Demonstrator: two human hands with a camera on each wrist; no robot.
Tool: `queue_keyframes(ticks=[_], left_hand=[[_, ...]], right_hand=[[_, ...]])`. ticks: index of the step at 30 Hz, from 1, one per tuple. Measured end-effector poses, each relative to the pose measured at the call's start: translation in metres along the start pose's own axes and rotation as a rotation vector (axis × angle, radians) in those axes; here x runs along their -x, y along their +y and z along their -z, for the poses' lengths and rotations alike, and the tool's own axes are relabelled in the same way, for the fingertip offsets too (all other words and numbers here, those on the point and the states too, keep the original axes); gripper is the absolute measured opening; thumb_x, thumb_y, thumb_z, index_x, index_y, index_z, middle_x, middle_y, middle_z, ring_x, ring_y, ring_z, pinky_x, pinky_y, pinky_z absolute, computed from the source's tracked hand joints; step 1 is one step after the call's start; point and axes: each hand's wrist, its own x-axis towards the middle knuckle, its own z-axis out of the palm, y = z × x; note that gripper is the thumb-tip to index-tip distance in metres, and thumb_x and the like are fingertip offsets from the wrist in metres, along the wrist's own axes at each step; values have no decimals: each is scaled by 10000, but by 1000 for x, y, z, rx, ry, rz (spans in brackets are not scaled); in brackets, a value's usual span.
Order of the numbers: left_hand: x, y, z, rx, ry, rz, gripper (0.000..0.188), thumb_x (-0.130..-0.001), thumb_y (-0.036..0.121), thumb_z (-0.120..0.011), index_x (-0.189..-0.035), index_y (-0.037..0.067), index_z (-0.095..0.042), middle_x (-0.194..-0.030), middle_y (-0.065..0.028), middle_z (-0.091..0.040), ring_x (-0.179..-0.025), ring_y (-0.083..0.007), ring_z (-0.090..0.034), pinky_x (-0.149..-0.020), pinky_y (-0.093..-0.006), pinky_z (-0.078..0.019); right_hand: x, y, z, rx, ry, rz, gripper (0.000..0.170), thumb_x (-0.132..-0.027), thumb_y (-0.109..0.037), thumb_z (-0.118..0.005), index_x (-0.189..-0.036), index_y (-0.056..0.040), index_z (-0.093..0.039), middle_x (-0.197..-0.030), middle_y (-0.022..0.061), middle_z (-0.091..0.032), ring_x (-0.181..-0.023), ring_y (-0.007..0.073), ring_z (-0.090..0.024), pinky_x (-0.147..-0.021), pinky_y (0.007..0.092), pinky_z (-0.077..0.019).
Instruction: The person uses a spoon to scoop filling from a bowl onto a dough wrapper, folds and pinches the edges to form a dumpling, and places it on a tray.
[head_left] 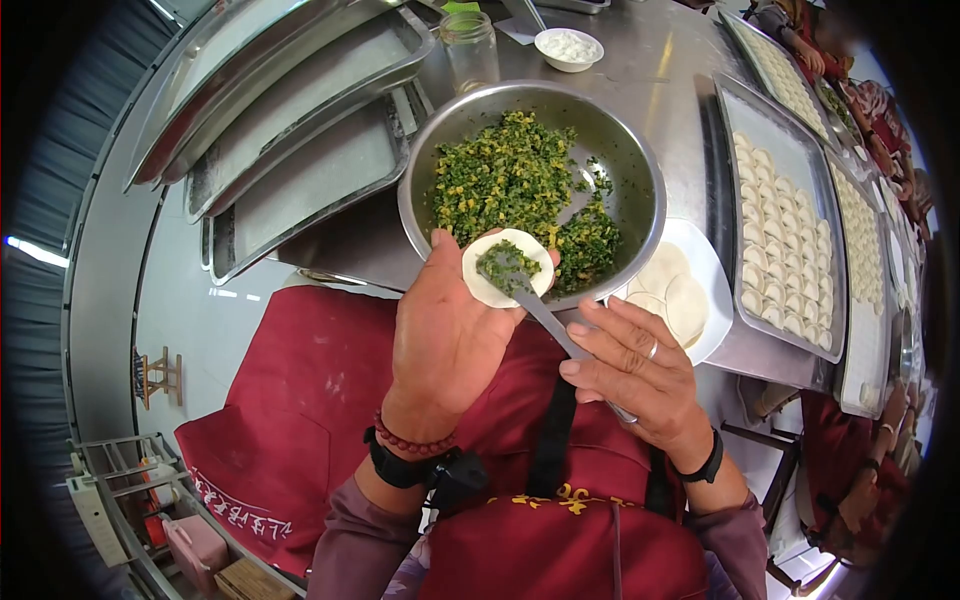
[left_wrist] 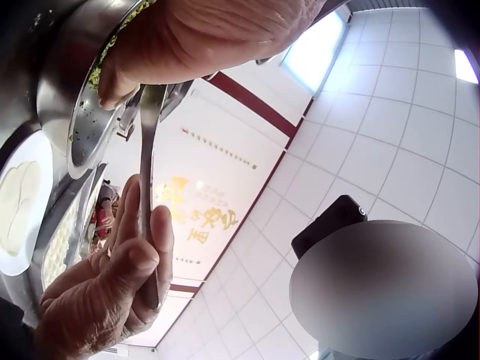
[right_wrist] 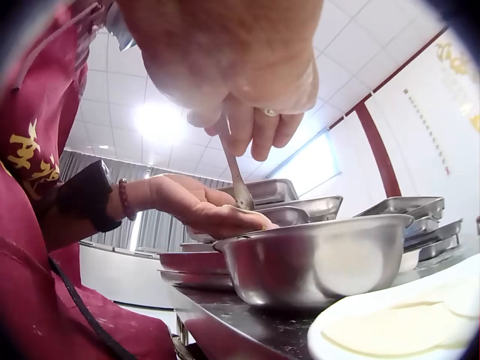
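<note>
My left hand (head_left: 447,335) is palm up at the near rim of a steel bowl (head_left: 640,170), a round dough wrapper (head_left: 480,284) resting on its fingers. Chopped green and yellow filling (head_left: 505,170) fills much of the bowl, and a small heap of it sits on the wrapper. My right hand (head_left: 640,375) grips a flat metal spatula (head_left: 550,322), whose tip presses into that heap. The right wrist view shows the spatula (right_wrist: 236,176) slanting down to the wrapper. Beside the bowl, a white plate (head_left: 712,290) holds several wrappers, partly behind my right fingers.
Stacked metal trays (head_left: 300,190) stand at the left. A glass jar (head_left: 468,55) and a small bowl of white powder (head_left: 569,48) are behind the steel bowl. On the right, a tray (head_left: 790,120) holds rows of folded dumplings, with other people beyond.
</note>
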Motion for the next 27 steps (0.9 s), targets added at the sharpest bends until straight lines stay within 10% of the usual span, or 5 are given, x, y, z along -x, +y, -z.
queue_keyframes(ticks=[12,15,19,22,27], left_hand=[[22,0,11,-225,4,-50,619,-1076,396,-307,-1410,-125,-309,-1448,-294,-398,-1382,-445,-358,-1184,-547,-252],[35,2,5,239,71,77,644,-1070,422,-317,-1391,-135,-330,-1426,-315,-414,-1366,-470,-371,-1170,-532,-282],[46,-6,8,-398,-133,97,643,-1069,433,-306,-1402,-117,-333,-1409,-304,-443,-1345,-501,-390,-1161,-528,-307],[47,-22,-1,193,44,361,654,-1071,450,-259,-1408,-107,-322,-1411,-275,-459,-1348,-484,-407,-1163,-512,-315],[42,-38,-9,76,25,465,734,-1052,529,-218,-1427,-94,-319,-1441,-264,-440,-1351,-464,-417,-1159,-506,-323]], right_hand=[[1,8,19,-172,224,-400,195,-802,-168,-774,-980,-97,-735,-983,63,-751,-1209,286,-620,-1001,438,-451],[-3,22,14,-15,124,-420,153,-795,-133,-778,-932,-84,-731,-930,49,-745,-1210,285,-616,-981,435,-456],[-9,37,-3,88,123,-224,201,-753,-111,-790,-940,-90,-718,-932,41,-738,-1190,305,-622,-991,437,-458],[-11,41,-10,146,90,-179,232,-734,-108,-800,-947,-86,-711,-951,45,-734,-1198,310,-617,-1010,447,-452],[2,36,-8,78,94,-284,359,-741,-105,-796,-1082,-84,-684,-1101,68,-709,-1300,318,-534,-1038,442,-424]])
